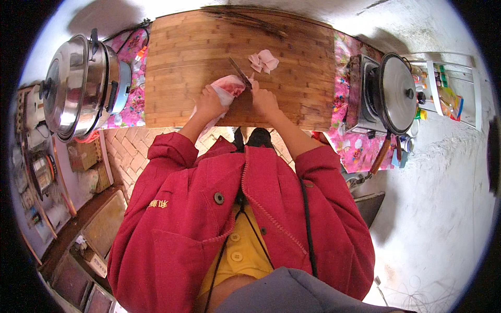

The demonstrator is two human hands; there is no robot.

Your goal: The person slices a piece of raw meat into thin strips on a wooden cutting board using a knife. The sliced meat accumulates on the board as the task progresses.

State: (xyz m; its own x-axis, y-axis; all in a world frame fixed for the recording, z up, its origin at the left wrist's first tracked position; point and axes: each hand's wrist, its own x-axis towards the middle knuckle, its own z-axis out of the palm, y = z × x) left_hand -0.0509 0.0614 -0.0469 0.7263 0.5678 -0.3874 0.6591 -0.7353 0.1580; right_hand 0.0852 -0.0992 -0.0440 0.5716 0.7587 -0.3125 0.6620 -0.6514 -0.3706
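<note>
A piece of raw meat [235, 88], red at its cut end and pale along its side, lies near the front edge of a wooden cutting board [188, 66]. My left hand [209, 102] presses down on the meat, fingers curled over it. In my right hand [264, 98] is a knife [239, 72], its dark blade angled away from me beside the meat's cut end. The handle is hidden within my fist. Beyond the knife, to the right, several pale slices [264, 61] rest in a loose cluster on the board.
Thin dark sticks [250, 19] lie at the board's far edge. A large lidded steel pot [74, 86] stands left. At right, a lidded pan [397, 94] sits on a stove [362, 94], its wooden handle [380, 156] jutting towards me. A floral tablecloth [352, 152] shows beneath.
</note>
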